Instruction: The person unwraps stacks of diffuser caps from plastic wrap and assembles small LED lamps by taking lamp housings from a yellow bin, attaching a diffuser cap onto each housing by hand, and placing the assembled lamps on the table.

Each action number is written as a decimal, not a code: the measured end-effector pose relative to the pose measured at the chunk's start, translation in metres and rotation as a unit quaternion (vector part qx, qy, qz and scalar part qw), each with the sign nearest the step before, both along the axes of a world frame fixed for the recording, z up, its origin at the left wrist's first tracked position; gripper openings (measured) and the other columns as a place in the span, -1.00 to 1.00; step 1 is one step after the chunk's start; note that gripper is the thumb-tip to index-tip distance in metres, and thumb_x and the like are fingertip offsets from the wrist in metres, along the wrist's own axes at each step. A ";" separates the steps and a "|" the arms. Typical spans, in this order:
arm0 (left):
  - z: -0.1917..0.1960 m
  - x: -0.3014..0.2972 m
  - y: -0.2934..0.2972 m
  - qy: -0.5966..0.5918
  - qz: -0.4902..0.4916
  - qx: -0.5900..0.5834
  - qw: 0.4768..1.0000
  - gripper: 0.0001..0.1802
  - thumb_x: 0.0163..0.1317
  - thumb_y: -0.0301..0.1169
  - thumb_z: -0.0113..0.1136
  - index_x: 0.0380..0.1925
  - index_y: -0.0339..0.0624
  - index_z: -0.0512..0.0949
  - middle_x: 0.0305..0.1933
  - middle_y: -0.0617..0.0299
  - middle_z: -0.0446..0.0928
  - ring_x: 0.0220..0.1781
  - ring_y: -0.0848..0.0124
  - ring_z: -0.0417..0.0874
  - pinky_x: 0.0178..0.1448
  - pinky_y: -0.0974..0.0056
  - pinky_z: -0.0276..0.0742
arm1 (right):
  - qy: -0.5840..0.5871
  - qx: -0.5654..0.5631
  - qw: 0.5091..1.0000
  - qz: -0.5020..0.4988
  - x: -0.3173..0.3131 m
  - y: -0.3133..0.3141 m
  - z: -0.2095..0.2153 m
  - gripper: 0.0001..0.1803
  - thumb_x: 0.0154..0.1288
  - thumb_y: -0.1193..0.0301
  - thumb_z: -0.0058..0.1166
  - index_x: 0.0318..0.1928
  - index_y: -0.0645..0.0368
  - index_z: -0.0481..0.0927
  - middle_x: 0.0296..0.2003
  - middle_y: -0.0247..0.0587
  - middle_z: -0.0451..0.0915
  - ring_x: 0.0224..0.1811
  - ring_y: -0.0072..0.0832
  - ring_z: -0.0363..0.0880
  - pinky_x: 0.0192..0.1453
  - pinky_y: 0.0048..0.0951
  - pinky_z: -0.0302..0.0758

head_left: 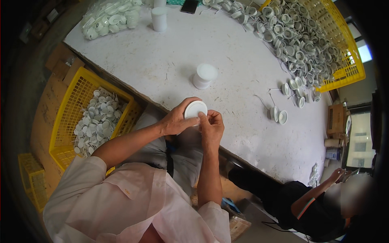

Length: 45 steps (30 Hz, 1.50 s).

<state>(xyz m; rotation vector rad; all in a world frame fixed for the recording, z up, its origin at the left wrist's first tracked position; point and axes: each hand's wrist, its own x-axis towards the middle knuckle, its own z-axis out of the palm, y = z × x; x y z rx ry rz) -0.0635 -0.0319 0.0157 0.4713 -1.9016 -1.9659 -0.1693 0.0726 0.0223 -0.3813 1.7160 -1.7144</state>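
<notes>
Both my hands meet over the near edge of the white table (170, 60). My left hand (176, 121) cups a round white disc-shaped part (195, 109) from the left. My right hand (211, 126) pinches the same part at its lower right rim with thumb and fingers. The part's flat white face points up at me. A short stack of similar white round parts (204, 75) stands on the table just beyond my hands.
A yellow crate (69, 117) of finished white parts sits at my left, below the table edge. A heap of white wired parts (291, 40) spills from a yellow crate (348, 60) at the far right. A bag of white parts (111, 18) lies far left. Another person (324, 206) sits at lower right.
</notes>
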 end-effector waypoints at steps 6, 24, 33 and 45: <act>0.000 0.002 0.002 0.000 0.010 -0.021 1.000 -0.42 0.25 -0.40 0.06 0.25 -0.21 0.15 0.11 0.06 0.37 0.14 0.32 0.44 0.14 0.24 0.47 | -0.012 -0.015 1.000 -0.004 0.003 -0.002 0.000 -0.72 0.15 0.49 0.28 -0.23 0.21 0.41 -0.47 -0.42 0.44 -0.51 -0.72 0.40 -0.51 -0.71 0.37; -0.016 0.075 -0.033 0.009 0.067 0.087 0.994 -0.35 0.07 -0.49 0.09 0.21 -0.28 0.16 0.15 -0.07 0.41 0.17 0.19 0.48 0.13 0.13 0.54 | 0.116 -0.011 0.993 0.013 -0.037 0.000 -0.018 -0.70 0.09 0.44 0.31 -0.20 0.19 0.49 -0.41 -0.40 0.48 -0.44 -0.66 0.40 -0.42 -0.63 0.35; -0.132 0.289 -0.116 -0.202 0.401 0.167 0.878 -0.29 0.08 -0.56 0.00 0.30 -0.16 0.10 0.18 -0.02 0.30 0.13 0.13 0.47 -0.06 0.18 0.59 | 0.256 0.364 0.803 -0.397 -0.239 0.071 -0.020 -0.06 -0.12 -0.02 0.34 0.20 0.24 0.27 0.03 0.01 0.46 0.04 -0.10 0.47 0.14 -0.22 0.39; -0.242 0.446 -0.197 -0.374 0.420 -0.019 0.827 -0.50 0.17 -0.38 0.18 0.13 -0.21 0.37 0.05 0.10 0.48 0.02 0.33 0.55 -0.11 0.33 0.50 | 0.317 0.202 0.856 -0.356 -0.208 0.061 -0.029 -0.07 -0.03 0.19 0.35 0.28 0.32 0.19 0.22 0.04 0.29 0.24 -0.22 0.32 0.23 -0.29 0.35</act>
